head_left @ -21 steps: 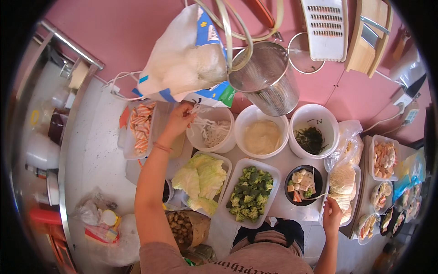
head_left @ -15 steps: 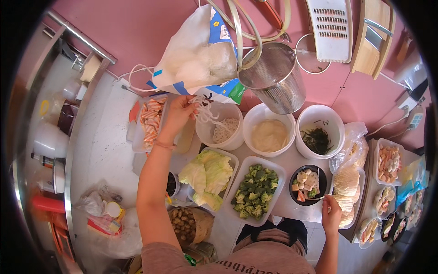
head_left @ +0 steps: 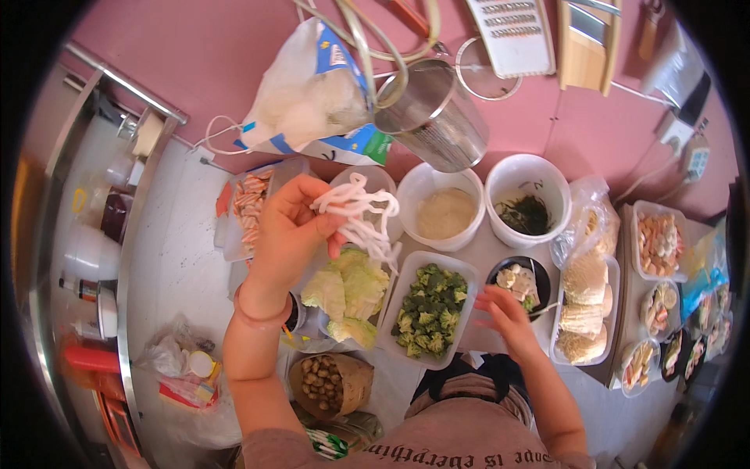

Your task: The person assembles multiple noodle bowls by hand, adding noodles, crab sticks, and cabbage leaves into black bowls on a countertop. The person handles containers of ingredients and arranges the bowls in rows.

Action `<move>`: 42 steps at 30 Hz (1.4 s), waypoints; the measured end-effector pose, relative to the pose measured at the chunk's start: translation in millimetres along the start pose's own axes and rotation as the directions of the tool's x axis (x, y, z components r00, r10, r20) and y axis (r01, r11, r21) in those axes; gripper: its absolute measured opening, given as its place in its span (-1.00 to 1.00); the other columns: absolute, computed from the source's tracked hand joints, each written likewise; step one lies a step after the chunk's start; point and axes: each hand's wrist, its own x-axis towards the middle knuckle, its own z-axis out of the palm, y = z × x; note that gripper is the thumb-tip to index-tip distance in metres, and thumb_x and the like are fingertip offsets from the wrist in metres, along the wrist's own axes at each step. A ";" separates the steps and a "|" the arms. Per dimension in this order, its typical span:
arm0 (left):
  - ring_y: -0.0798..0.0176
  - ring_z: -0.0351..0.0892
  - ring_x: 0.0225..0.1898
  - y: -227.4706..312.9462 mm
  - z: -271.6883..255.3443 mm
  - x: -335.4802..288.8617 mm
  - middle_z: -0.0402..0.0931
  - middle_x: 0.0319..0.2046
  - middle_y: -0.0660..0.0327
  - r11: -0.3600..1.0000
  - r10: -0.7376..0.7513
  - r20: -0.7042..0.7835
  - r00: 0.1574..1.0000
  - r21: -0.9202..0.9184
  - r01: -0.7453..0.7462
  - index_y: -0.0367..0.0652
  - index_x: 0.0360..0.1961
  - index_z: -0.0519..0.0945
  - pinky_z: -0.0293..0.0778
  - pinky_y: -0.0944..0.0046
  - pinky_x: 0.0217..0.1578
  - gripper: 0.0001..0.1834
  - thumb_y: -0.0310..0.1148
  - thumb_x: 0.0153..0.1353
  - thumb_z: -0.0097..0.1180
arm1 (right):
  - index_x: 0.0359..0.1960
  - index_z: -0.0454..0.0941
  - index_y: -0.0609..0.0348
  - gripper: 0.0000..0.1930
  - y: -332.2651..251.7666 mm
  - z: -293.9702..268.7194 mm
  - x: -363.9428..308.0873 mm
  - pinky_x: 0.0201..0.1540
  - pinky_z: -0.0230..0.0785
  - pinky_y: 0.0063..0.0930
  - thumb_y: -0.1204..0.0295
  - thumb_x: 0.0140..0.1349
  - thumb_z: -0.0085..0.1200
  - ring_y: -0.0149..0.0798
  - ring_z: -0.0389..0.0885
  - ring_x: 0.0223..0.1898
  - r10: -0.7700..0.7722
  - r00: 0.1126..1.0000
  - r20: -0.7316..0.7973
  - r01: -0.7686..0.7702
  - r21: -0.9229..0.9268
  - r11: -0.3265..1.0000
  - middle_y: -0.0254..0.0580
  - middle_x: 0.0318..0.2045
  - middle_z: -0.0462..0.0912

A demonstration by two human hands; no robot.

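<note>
White, thick noodles (head_left: 361, 215) dangle from the closed fingers of my left hand (head_left: 291, 223), raised above the cabbage leaves (head_left: 351, 285) and in front of a white tub (head_left: 366, 173). My right hand (head_left: 509, 322) is empty, fingers apart, beside a black bowl (head_left: 544, 275) that holds pale balls and other pieces of food; the fingertips are near its left edge. Left of this hand is a clear tray of broccoli florets (head_left: 433, 309). A light-coloured handle sticks out of the bowl on its right side.
Two white tubs stand behind, one with pale paste (head_left: 445, 213), one with dark green strips (head_left: 525, 215). Dried noodle cakes (head_left: 583, 309) fill a tray at right. Crab sticks (head_left: 250, 207) lie at left. A metal strainer basket (head_left: 441, 117) and a grater (head_left: 512, 35) hang on the pink wall.
My left hand has drawn the noodles out of the tub, toward me and right. My right hand has moved left from the bowl's handle and opened.
</note>
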 end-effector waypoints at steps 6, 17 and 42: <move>0.43 0.58 -0.48 -36.9 93.8 -9.1 0.61 -0.29 0.15 0.983 -0.086 0.271 0.959 -0.136 0.127 -0.32 -0.10 0.52 0.51 0.45 -0.52 -0.83 -0.65 0.29 0.13 | 0.48 0.08 -0.07 -0.24 -12.0 28.5 28.5 0.32 0.22 0.35 -0.23 0.41 -0.19 0.11 0.32 0.35 -0.019 0.959 0.282 -0.211 0.757 0.618 -0.03 0.45 0.14; 0.37 0.63 -0.11 -283.6 199.5 -13.4 0.65 -0.08 0.20 0.960 -0.123 0.499 0.858 0.280 -0.025 -0.23 0.12 0.57 0.61 0.28 -0.25 -0.69 -0.43 0.38 0.10 | 0.07 0.53 0.19 -0.76 -11.7 -97.7 33.5 -0.25 0.56 -0.43 0.37 0.50 -0.04 -0.41 0.66 -0.17 -0.251 0.917 -0.309 0.104 -0.421 0.901 -0.34 -0.21 0.70; 0.15 0.59 -0.57 -412.8 -191.2 24.0 0.64 -0.40 0.05 0.795 -0.283 -0.748 0.600 0.167 0.584 -0.34 -0.08 0.56 0.44 0.17 -0.64 -0.68 -0.47 0.12 0.20 | 0.12 0.46 0.36 -0.74 -168.6 7.9 -46.6 -0.06 0.64 -0.34 0.59 0.51 -0.20 -0.13 0.72 -0.03 -0.688 0.712 0.139 0.604 -0.619 0.501 0.06 -0.08 0.69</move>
